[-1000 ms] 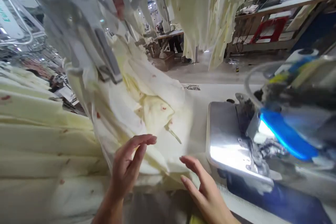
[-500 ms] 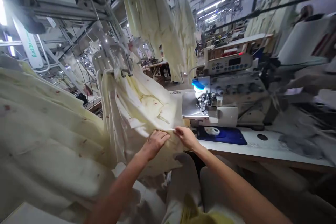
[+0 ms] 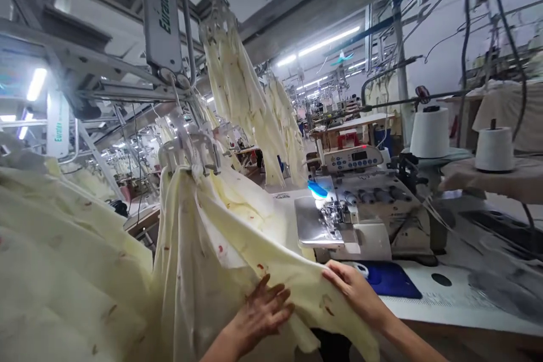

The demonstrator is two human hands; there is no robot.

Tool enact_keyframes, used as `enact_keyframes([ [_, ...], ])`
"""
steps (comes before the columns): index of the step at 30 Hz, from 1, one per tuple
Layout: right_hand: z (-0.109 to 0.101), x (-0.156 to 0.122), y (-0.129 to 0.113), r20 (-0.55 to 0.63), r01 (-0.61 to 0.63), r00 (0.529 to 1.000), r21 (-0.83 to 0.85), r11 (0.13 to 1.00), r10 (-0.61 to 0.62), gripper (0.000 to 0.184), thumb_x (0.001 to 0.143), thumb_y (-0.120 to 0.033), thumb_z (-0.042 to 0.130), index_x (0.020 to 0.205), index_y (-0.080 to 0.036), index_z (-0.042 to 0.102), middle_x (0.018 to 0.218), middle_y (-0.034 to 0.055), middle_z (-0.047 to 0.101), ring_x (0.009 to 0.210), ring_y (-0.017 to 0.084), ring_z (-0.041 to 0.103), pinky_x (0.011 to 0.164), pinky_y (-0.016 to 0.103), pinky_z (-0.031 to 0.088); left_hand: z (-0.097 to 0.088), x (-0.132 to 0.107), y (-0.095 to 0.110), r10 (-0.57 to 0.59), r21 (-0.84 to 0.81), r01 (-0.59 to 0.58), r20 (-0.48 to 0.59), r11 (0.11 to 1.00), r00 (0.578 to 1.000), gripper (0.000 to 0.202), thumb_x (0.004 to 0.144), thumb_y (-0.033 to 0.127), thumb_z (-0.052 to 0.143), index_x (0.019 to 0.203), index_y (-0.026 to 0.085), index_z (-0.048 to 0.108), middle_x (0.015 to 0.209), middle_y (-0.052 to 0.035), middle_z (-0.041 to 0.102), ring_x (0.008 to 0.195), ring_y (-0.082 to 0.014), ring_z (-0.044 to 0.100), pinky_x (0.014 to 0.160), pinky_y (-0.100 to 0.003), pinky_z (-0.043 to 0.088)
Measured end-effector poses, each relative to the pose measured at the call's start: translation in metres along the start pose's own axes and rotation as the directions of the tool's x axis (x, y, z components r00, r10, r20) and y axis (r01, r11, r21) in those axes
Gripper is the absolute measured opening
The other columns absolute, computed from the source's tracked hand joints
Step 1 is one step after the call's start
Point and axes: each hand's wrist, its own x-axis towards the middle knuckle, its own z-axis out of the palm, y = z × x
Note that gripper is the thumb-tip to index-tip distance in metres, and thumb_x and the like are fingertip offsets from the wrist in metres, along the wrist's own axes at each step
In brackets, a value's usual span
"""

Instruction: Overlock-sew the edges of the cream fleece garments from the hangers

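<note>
A pale yellow fabric piece with small red flecks (image 3: pixel 237 249) hangs from a clip hanger (image 3: pixel 190 150) on an overhead rail and drapes toward me. My left hand (image 3: pixel 263 311) lies on the cloth's lower part with its fingers spread. My right hand (image 3: pixel 354 288) pinches the cloth's edge just in front of the overlock sewing machine (image 3: pixel 360 215), which stands on the white table (image 3: pixel 458 300).
A thick bundle of the same yellow fabric (image 3: pixel 63 271) fills the left. More pieces (image 3: pixel 250 102) hang from the overhead conveyor. Two white thread cones (image 3: pixel 430 133) stand behind the machine. A blue mat (image 3: pixel 394 280) lies under its front. Other workstations recede behind.
The camera has tilted up and pulled back. Both hands went from hovering open to lying on and gripping the hanging cloth, and now sit lower in view.
</note>
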Motion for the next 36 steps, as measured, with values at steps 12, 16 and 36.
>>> enact_keyframes([
  [12, -0.009, -0.022, -0.007, 0.171, -0.146, 0.976, 0.055, 0.988, 0.135, 0.031, 0.087, -0.041, 0.04, 0.069, -0.018, 0.05, 0.069, -0.0008, 0.051, 0.065, 0.015, 0.046, 0.058, 0.022, 0.035, -0.068, 0.103, 0.036, -0.108, -0.221, 0.031, -0.345, 0.975, 0.933, 0.022, 0.087, 0.012, 0.037, 0.069, 0.018, 0.048, 0.049, 0.004, 0.047, 0.041, -0.0107, 0.042, 0.043, -0.026, 0.027],
  [16, -0.044, 0.007, -0.021, -0.004, -0.134, 0.991, 0.052, 0.99, 0.134, 0.028, 0.087, -0.042, 0.043, 0.081, -0.019, 0.057, 0.075, -0.0002, 0.056, 0.069, 0.015, 0.051, 0.06, 0.021, 0.038, -0.085, 0.128, 0.027, -0.156, -0.34, 0.059, -0.266, 0.939, 0.951, 0.017, 0.091, 0.026, 0.037, 0.083, 0.02, 0.05, 0.055, 0.0044, 0.048, 0.041, -0.0105, 0.042, 0.04, -0.026, 0.027],
  [36, -0.051, 0.047, 0.004, -0.573, -0.3, 0.81, -0.226, 0.927, 0.122, 0.019, 0.083, -0.037, 0.048, 0.09, -0.021, 0.056, 0.074, 0.0041, 0.063, 0.062, 0.019, 0.057, 0.064, 0.03, 0.043, 0.019, 0.163, -0.024, -0.543, -0.487, 0.494, 0.046, 0.721, 0.838, 0.031, 0.09, 0.02, 0.04, 0.117, 0.019, 0.055, 0.119, -0.0106, 0.059, 0.112, -0.0218, 0.054, 0.101, -0.042, 0.04],
])
